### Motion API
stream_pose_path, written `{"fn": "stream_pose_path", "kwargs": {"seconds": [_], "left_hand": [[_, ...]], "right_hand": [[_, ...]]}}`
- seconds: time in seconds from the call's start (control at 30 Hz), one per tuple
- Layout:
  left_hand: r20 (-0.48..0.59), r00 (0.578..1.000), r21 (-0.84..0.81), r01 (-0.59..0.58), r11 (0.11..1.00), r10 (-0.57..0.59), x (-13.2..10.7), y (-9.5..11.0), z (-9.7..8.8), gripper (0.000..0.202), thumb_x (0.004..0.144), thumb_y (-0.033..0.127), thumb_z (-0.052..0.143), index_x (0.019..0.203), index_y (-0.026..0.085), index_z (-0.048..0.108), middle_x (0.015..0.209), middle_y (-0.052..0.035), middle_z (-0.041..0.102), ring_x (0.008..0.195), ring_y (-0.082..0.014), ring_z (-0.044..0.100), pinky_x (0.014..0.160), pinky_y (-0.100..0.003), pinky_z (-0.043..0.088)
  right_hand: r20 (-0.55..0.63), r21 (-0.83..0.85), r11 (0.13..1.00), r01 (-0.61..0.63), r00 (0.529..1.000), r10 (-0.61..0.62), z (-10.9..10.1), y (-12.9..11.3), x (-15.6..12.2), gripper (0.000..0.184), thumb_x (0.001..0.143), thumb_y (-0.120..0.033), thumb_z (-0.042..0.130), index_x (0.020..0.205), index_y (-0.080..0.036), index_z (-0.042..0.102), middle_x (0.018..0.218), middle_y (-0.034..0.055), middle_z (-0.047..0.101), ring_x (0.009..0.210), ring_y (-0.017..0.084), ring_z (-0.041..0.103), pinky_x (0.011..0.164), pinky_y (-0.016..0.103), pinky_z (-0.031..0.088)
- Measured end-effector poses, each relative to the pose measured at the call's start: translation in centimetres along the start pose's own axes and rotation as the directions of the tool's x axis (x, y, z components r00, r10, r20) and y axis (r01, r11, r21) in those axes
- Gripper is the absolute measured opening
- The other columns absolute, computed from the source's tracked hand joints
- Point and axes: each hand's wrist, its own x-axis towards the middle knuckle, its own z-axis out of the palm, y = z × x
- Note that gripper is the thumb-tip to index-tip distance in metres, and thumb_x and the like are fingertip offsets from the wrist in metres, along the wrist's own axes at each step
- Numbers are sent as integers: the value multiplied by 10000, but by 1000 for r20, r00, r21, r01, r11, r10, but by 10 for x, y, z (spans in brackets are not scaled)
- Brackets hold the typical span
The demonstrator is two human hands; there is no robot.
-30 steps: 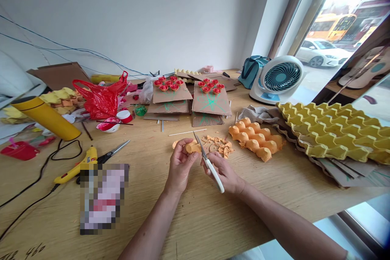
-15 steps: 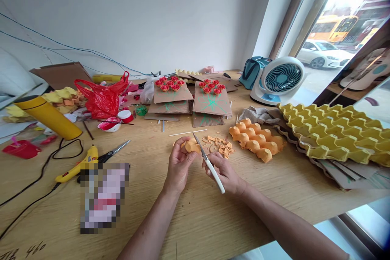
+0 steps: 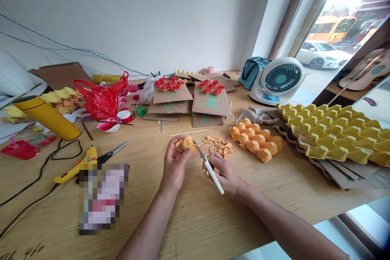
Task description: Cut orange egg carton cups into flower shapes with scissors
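Note:
My left hand [image 3: 174, 165] is closed around a small orange egg-carton cup [image 3: 188, 144], held just above the wooden table [image 3: 195, 215]. My right hand [image 3: 225, 174] grips white-handled scissors [image 3: 208, 165], whose blades point up-left and touch the cup's right edge. Orange paper trimmings [image 3: 219, 145] lie on the table just beyond the hands. A strip of orange egg-carton cups [image 3: 255, 139] sits to the right of them.
Yellow egg trays [image 3: 335, 132] are stacked at the right, with a small fan [image 3: 278, 80] behind. Cardboard sheets with red paper flowers [image 3: 210, 97] lie at the back. At the left lie a yellow glue gun [image 3: 76, 166], metal scissors [image 3: 113, 152], a yellow bottle [image 3: 45, 117] and a red bag [image 3: 102, 96].
My left hand has turned the orange cup slightly and raised it. The scissors' blades have tilted lower and closed in against the cup's edge.

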Motion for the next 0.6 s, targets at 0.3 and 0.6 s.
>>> {"fn": "stream_pose_path", "kwargs": {"seconds": [0.3,0.6], "left_hand": [[4,1000,-16,-6,1000,6,1,1,-2,408,721,265,849,1095,276,685,921,10,710,803,-114,600,749,-228,471],[21,1000,-22,-20,1000,21,4,4,-9,440,742,261,834,1157,273,691,974,-6,699,830,-110,585,695,-202,459]], "right_hand": [[-4,14,1000,5,1000,-4,1,-3,1,389,970,-513,505,729,-208,527,710,13,546,696,173,469,702,322,383],[-45,30,998,-64,997,65,4,-1,1,393,949,-510,546,711,-198,539,679,5,522,666,154,455,653,296,372]]}}
